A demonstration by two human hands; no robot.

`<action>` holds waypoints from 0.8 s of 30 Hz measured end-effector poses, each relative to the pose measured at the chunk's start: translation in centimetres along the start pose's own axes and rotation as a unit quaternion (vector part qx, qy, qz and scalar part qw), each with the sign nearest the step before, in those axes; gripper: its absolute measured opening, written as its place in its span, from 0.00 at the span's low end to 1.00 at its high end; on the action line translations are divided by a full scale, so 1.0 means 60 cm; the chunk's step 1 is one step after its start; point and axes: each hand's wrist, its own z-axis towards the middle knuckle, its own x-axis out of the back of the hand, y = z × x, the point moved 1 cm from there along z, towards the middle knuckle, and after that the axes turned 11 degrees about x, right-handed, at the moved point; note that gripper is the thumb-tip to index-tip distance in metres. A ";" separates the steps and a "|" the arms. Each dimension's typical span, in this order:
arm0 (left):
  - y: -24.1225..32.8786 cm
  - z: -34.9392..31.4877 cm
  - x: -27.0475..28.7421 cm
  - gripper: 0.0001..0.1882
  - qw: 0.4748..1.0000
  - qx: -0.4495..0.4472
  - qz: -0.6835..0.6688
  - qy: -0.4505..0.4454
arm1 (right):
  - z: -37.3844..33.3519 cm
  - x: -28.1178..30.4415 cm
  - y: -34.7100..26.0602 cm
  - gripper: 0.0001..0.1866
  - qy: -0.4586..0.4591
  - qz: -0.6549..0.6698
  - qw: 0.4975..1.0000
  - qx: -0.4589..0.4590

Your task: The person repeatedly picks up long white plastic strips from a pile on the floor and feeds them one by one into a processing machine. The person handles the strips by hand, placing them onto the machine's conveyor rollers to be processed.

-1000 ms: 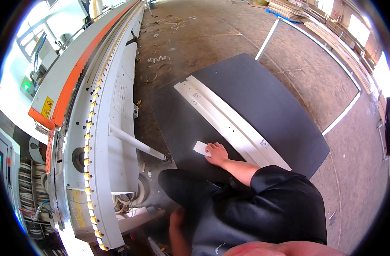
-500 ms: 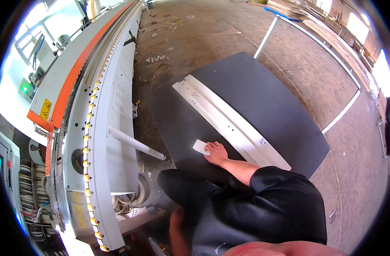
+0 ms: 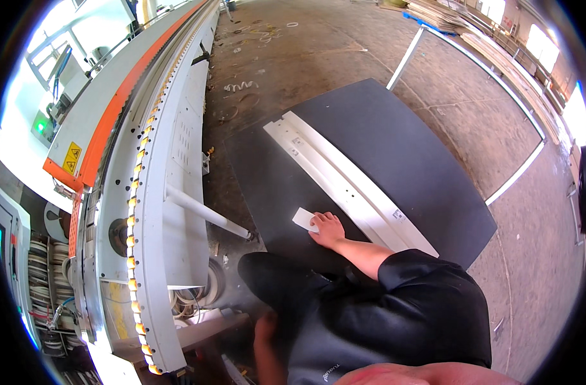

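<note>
My right hand (image 3: 329, 230) reaches forward from a black sleeve onto a large dark panel (image 3: 395, 147) lying on the floor. Its fingers lie on a small white card (image 3: 303, 219) near the panel's near left part and seem to pinch its edge. A long white strip (image 3: 344, 183) runs diagonally across the panel, just right of the hand. Only my left forearm (image 3: 265, 346) shows at the lower edge; the left hand is hidden behind a dark trouser leg (image 3: 267, 276).
A long white and orange machine (image 3: 158, 160) with a row of yellow rollers runs along the left, and a white bar (image 3: 206, 215) juts from it toward the panel. Beyond lie the concrete floor (image 3: 293, 70), white floor lines (image 3: 405, 58) and stacked boards (image 3: 498, 45) at the far right.
</note>
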 end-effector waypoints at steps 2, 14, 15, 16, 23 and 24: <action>0.012 -0.005 0.004 0.21 1.000 0.017 0.010 -0.004 | 0.002 0.003 0.001 0.18 -0.001 -0.001 1.000 -0.001; 0.011 -0.014 0.009 0.24 0.999 -0.037 -0.001 0.024 | 0.005 0.013 -0.006 0.17 -0.008 -0.003 1.000 -0.003; 0.015 -0.015 0.012 0.23 0.999 -0.043 -0.010 0.029 | 0.006 0.013 -0.007 0.17 -0.003 -0.001 1.000 -0.001; 0.023 -0.020 0.015 0.23 0.998 -0.049 -0.020 0.031 | 0.004 0.013 -0.007 0.17 0.000 0.002 1.000 -0.001; 0.238 -0.142 0.133 0.18 0.983 -0.099 -0.040 0.152 | 0.007 0.000 0.003 0.17 -0.004 -0.006 1.000 0.011; 0.277 -0.166 0.165 0.17 0.979 -0.120 -0.097 0.130 | 0.004 -0.005 0.005 0.17 0.006 -0.007 1.000 0.013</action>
